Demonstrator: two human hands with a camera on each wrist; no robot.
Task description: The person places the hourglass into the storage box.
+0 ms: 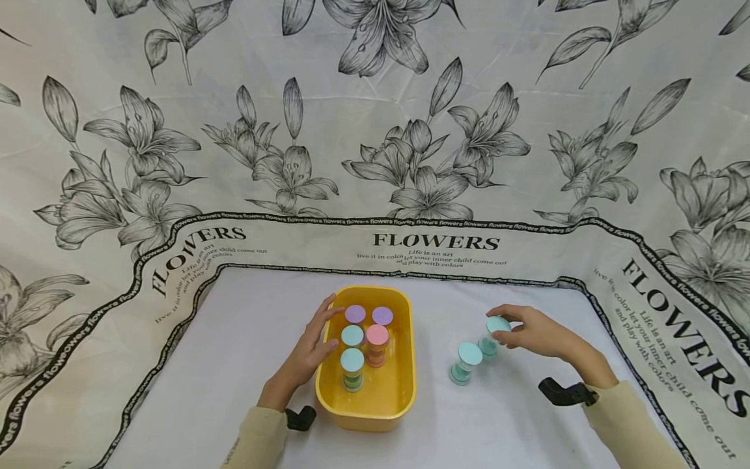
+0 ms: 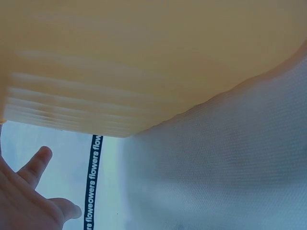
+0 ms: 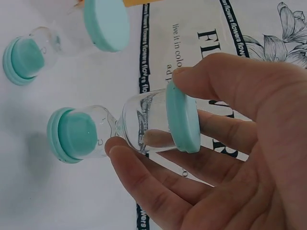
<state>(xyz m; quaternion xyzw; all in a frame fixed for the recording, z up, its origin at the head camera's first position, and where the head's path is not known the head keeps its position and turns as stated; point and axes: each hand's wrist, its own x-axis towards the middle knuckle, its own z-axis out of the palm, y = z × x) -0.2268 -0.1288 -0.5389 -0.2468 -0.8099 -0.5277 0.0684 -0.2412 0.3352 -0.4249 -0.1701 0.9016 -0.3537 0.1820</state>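
Turquoise-capped sand timer (image 3: 76,134), with turquoise sand in its lower bulb, stands within my right hand (image 1: 536,331). My right thumb and fingers grip it around its top cap and clear upper bulb. Just left of it, a second turquoise sand timer (image 1: 470,355) stands upright on the white table, untouched. My left hand (image 1: 305,355) rests at the left rim of a yellow bin (image 1: 413,365), thumb reaching over the edge. In the left wrist view, two of its fingers (image 2: 36,165) extend loosely beside the bin's wall.
Inside the bin stand several sand timers: a pink-topped one (image 1: 377,335), two with light blue caps (image 1: 352,359) and two with purple caps (image 1: 355,314). A white cloth (image 1: 498,423) covers the table. Flower-printed fabric (image 1: 433,195) rises at the back and sides.
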